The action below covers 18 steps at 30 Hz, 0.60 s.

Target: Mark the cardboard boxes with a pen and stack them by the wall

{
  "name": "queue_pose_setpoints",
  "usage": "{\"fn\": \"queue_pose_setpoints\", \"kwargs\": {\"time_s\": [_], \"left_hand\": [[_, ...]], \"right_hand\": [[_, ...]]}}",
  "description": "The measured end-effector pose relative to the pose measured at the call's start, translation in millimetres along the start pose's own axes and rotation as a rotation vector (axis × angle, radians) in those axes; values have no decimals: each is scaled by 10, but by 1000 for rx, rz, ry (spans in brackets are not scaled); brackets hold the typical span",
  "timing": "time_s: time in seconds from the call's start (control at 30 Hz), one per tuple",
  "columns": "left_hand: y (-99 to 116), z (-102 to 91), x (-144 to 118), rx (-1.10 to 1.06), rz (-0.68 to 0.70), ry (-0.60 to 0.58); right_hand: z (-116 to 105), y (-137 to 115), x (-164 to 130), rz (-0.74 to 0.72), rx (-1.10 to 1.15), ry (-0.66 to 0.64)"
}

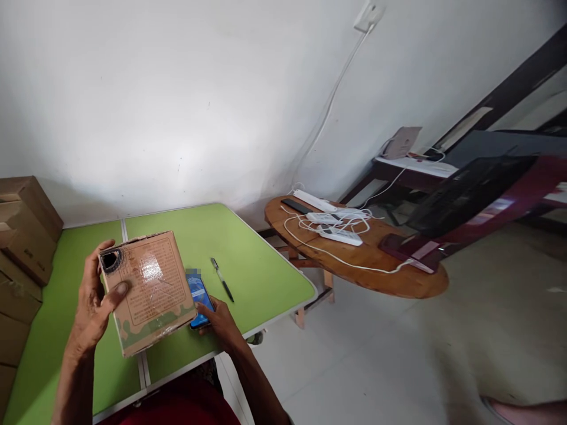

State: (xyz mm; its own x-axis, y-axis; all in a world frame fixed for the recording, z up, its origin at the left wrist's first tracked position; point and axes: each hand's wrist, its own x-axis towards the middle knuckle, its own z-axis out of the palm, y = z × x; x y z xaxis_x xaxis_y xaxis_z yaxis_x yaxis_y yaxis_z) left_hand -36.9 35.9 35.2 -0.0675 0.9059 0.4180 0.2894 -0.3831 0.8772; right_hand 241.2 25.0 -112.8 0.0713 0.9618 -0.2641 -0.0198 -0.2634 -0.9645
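My left hand [94, 298] grips a brown cardboard box [148, 289] by its left edge, thumb on the printed top face, holding it tilted just above the green folding table [261, 277]. The box has a torn dark hole at its upper left corner. My right hand [221, 323] holds a phone [199, 297] with a lit blue screen, partly hidden behind the box's right side. A dark pen [222, 280] lies on the table just right of the phone.
Stacked cardboard boxes [22, 236] stand at the table's left. A round wooden table [358, 260] to the right carries white power strips [341, 227] and cables. Dark red furniture [482, 195] lies further right; the pale floor [398, 354] is beyond the table edge.
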Motion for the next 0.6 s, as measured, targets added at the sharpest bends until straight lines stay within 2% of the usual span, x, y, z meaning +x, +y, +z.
{"fn": "queue_pose_setpoints", "kwargs": {"time_s": [0.27, 0.4, 0.47, 0.6], "left_hand": [[-15, -14, -25, 39, 16, 0], [-26, -34, -57, 101, 27, 14], [-29, -52, -63, 114, 36, 14], [-18, -120, -65, 137, 6, 38]], "right_hand": [[-149, -123, -25, -102, -378, 213], [-63, -262, -101, -157, -370, 192], [95, -317, -119, -134, -276, 45], [615, -346, -78, 42, 277, -487]]}}
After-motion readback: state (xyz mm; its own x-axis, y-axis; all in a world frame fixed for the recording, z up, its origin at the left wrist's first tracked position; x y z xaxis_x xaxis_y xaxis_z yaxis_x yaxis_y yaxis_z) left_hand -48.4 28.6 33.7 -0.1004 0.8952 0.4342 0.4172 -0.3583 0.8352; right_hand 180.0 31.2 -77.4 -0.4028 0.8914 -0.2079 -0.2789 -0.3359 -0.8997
